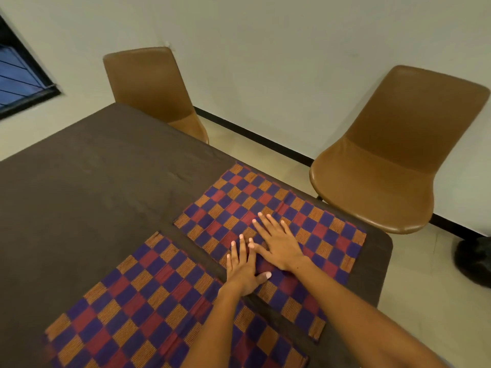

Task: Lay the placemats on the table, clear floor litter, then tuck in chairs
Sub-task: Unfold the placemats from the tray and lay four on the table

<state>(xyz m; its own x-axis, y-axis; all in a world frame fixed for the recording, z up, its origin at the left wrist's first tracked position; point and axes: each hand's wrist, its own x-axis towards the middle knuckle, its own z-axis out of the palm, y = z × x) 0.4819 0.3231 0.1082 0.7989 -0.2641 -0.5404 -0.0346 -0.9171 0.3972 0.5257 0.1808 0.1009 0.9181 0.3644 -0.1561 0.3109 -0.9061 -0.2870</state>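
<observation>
Two checked placemats in purple, red and orange lie flat on the dark brown table (93,187). The far placemat (318,227) sits near the table's right edge. The near placemat (132,296) lies beside it, closer to me. My left hand (243,269) rests flat with straight fingers on the near edge of the far placemat. My right hand (277,241) presses flat on that same placemat, fingers spread, just right of the left hand.
A brown chair (385,160) stands pulled out from the table at the right. A second brown chair (154,91) sits close to the table's far edge. A dark bag (475,258) lies on the pale floor at far right. A window (18,73) is at upper left.
</observation>
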